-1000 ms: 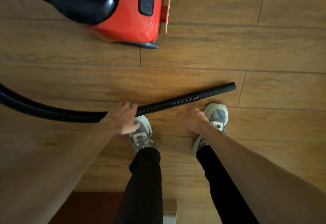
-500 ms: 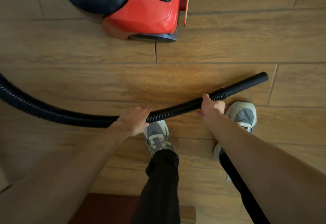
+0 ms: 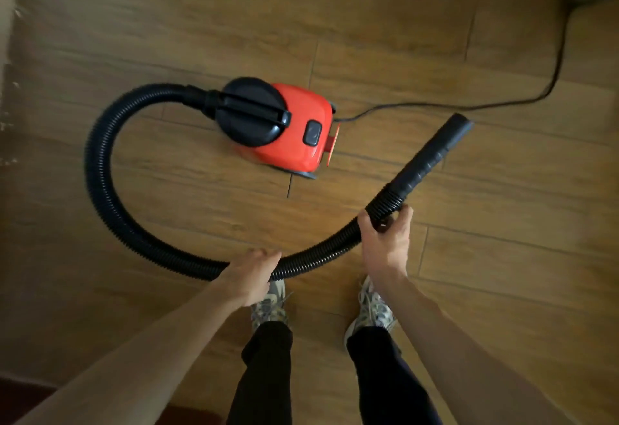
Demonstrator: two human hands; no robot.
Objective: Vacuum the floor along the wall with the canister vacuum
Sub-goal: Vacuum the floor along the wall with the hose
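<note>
A red canister vacuum [image 3: 298, 136] with a black top handle stands on the wooden floor [image 3: 502, 257] ahead of me. Its black ribbed hose [image 3: 100, 170] loops out to the left and curves back toward my feet. My left hand [image 3: 249, 274] grips the hose low in the loop. Farther along, my right hand [image 3: 385, 240] grips it just below the smooth black nozzle tube [image 3: 432, 156]. That tube points up and to the right, lifted off the floor.
A black power cord [image 3: 502, 103] runs from the vacuum's rear to the right and up the far right side. A pale wall edge [image 3: 8, 22] shows at the left border. My two sneakers [image 3: 371, 307] stand below the hose. A small object lies at the top edge.
I have stood up, so the view has pulled back and the whole vacuum shows. Both hands have lifted the hose off the floor, and the nozzle now tilts upward to the right.
</note>
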